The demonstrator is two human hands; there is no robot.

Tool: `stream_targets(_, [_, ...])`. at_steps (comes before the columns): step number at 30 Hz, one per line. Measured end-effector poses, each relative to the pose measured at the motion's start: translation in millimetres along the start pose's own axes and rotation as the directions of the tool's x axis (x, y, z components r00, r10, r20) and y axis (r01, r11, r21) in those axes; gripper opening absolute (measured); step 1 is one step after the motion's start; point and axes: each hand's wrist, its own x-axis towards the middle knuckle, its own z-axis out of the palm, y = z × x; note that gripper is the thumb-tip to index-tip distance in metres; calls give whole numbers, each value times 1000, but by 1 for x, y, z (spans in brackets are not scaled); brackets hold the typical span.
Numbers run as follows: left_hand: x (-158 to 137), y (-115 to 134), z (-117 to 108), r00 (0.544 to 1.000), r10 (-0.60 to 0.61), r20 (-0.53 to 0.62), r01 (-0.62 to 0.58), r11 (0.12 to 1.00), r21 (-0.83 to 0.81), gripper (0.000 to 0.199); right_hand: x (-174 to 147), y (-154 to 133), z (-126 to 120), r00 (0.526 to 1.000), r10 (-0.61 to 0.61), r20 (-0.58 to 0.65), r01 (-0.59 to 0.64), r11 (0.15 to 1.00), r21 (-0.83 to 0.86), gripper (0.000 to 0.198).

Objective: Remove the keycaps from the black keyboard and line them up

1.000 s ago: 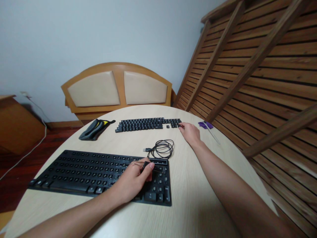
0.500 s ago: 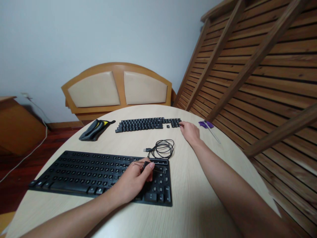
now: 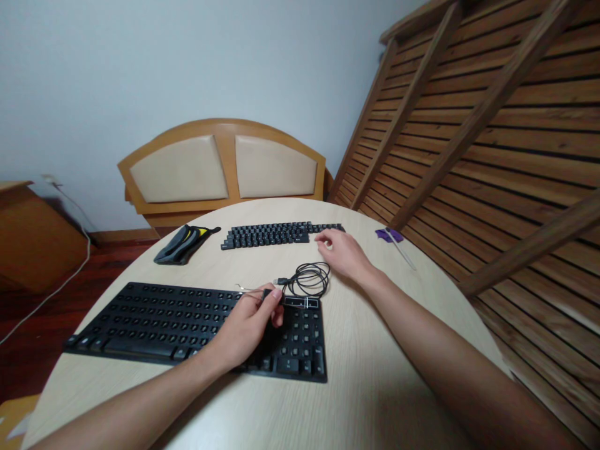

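In my left hand (image 3: pixel 250 322) is a keycap puller (image 3: pixel 266 294) with a small black handle and thin wire prongs, pinched between thumb and fingers. It is held over a black keyboard (image 3: pixel 154 320), most of whose keycaps are off, with a few left along the bottom row and at the lower right. My right hand (image 3: pixel 341 250) is at the right part of a block of loose black keycaps (image 3: pixel 267 234) laid out in rows. Its thumb and fingertips are curled together where a lone keycap lay; the hand hides that keycap, and what is between the fingers does not show.
A coiled USB cable (image 3: pixel 312 279) lies behind the keyboard. On the round table (image 3: pixel 375 381) are a dark pouch with yellow trim (image 3: pixel 184 245) at left and a purple cloth with a thin rod (image 3: pixel 390 236) at right. Wooden slats (image 3: pixel 492 156) lean along the right side.
My right hand has moved left from the right end of the keycap block to the lone keycap's spot. My left hand has shifted slightly up and left with the keycap puller.
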Motion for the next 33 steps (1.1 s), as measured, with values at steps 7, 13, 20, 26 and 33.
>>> stream_targets(7, [15, -7, -35, 957, 39, -287, -53, 998, -42, 47, -70, -73, 3, 901, -312, 302, 257, 944, 208, 75])
stream_targets(13, [22, -16, -42, 949, 0, -317, -33, 995, -99, 45, -93, -74, 3, 853, -277, 442, 186, 953, 239, 78])
stream_targets(20, [22, -12, -43, 951, 5, -309, -30, 997, -75, 48, -95, -34, -14, 821, -274, 501, 187, 958, 218, 75])
stream_targets(26, [23, -11, -45, 951, -6, -309, -13, 998, -58, 49, -96, 22, -33, 812, -279, 513, 206, 959, 196, 71])
stream_targets(33, [29, -18, -48, 950, -2, -313, -1, 1000, -7, 51, -82, 80, -47, 844, -179, 506, 154, 984, 90, 60])
